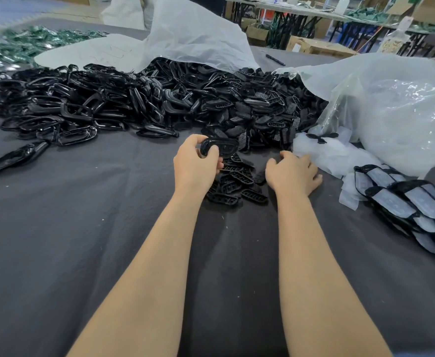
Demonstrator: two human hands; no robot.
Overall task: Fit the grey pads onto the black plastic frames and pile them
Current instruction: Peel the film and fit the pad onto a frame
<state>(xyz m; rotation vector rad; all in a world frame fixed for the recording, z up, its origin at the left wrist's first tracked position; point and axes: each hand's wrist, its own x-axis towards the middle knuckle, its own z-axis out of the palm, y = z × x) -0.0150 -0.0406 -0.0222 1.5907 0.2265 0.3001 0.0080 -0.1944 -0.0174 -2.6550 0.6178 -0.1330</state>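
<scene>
Left hand (195, 167) fingers grip a black frame (222, 146) — right hand (292, 174) fingers bent, hold unclear; white bag (193, 34) scrawl illegible.

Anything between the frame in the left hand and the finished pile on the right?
Yes. The right hand sits low between the black frame, gripped by the left hand, and the finished pile; crumpled clear plastic lies just past it.

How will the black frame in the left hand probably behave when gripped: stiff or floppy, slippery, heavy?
Probably stiff: the black frame shows no bending in the left hand. Its glossy surface may be slippery. Likely light, since thumb and fingers alone hold it up.
</scene>
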